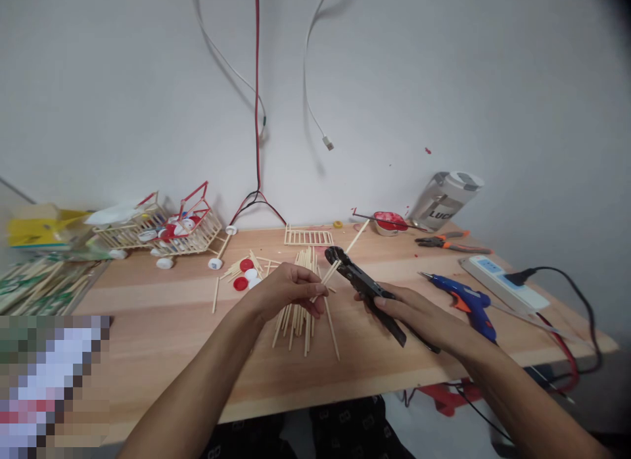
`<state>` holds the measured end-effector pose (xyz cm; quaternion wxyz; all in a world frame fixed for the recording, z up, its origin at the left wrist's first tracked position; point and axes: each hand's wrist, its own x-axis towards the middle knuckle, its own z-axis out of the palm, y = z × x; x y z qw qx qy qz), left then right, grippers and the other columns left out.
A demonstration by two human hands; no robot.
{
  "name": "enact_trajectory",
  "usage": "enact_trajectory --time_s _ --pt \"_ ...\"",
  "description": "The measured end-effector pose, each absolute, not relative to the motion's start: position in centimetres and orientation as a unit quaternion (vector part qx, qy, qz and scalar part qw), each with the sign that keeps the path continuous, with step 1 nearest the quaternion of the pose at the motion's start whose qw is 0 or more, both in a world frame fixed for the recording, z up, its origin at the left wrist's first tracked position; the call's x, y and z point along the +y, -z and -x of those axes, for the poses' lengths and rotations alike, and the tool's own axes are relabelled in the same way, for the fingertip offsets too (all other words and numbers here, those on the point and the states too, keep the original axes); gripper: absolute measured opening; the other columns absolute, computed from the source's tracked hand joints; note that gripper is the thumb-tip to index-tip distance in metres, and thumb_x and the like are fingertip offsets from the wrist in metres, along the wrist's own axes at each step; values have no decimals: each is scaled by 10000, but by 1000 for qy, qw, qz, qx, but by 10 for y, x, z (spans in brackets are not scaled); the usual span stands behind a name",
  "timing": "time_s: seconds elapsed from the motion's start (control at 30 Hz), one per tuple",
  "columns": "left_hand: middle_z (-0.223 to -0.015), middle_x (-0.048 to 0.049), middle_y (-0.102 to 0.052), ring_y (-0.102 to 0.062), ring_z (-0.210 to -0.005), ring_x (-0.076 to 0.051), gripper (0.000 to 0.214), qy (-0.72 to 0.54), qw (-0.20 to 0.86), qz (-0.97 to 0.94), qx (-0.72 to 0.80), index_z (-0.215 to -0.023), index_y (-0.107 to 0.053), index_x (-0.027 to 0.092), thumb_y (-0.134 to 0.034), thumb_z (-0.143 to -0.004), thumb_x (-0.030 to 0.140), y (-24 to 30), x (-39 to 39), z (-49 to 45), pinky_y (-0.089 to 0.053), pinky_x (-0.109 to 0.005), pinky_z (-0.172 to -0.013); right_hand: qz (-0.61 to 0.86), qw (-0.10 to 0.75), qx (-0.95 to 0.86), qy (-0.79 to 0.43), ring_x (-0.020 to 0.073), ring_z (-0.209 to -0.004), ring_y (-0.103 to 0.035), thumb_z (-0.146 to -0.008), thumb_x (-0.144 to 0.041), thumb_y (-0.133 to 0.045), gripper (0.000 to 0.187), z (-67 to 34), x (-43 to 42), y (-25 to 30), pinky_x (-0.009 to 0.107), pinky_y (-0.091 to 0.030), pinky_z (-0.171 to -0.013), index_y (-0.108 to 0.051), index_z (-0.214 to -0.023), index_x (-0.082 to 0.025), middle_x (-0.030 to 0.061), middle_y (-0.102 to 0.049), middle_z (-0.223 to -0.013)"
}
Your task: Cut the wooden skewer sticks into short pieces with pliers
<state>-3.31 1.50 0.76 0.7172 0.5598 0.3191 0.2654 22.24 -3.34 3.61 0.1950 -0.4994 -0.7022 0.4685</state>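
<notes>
My left hand (296, 291) pinches a thin wooden stick (358, 234) between thumb and fingers. The stick slants up to the right and crosses the jaws of a pair of black hand cutters (362, 281). Around the cutters' handles my right hand (399, 308) is closed. Whether the blades touch the stick, I cannot tell. Below my left hand a pile of wooden sticks (298, 327) lies on the table, partly hidden by the hand. Behind the pile rests a flat ladder-like frame of sticks (310, 237). Red and white bottle caps (240, 284) lie left of the pile.
Two stick-built carts (190, 239) with cap wheels stand at the back left. To the right lie a blue glue gun (461, 298), orange-handled pliers (451, 241) and a white power strip (507, 285) with a black cable. A can (446, 199) and a red-stained dish (390, 222) stand near the wall.
</notes>
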Motion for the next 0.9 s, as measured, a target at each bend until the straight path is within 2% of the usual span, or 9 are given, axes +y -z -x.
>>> enact_trajectory --time_s 0.17,0.47,0.73,0.9 --pt "-650 -62 -673 -640 -566 -126 260 -265 718 -562 313 -798 -659 77 -705 -744 327 -7 15 33 -532 -249 -591 496 188 -710 -463 218 -908 -575 -856 -536 -469 443 -225 -34 -38 326 -451 -845 -631 -1075 -187 59 -644 -941" --pt "-654 -64 -676 -641 -568 -124 239 -266 721 -557 315 -796 -663 80 -702 -748 311 -7 14 33 -534 -252 -599 502 178 -707 -465 223 -886 -576 -868 -501 -460 408 -222 -34 -37 314 -485 -730 -615 -1073 -184 61 -619 -864" --pt "-665 -74 -678 -647 -580 -133 258 -266 720 -557 317 -795 -658 73 -703 -746 321 -6 14 33 -534 -262 -607 506 177 -707 -460 186 -737 -570 -868 -499 -459 403 -222 -32 -30 285 -476 -609 -615 -1073 -190 46 -608 -795" --pt "-670 -71 -677 -644 -581 -126 248 -263 720 -559 316 -790 -660 75 -695 -754 317 -6 15 33 -535 -258 -608 503 179 -708 -462 176 -711 -563 -867 -505 -459 393 -223 -31 -27 271 -470 -569 -621 -1036 -189 48 -600 -794"
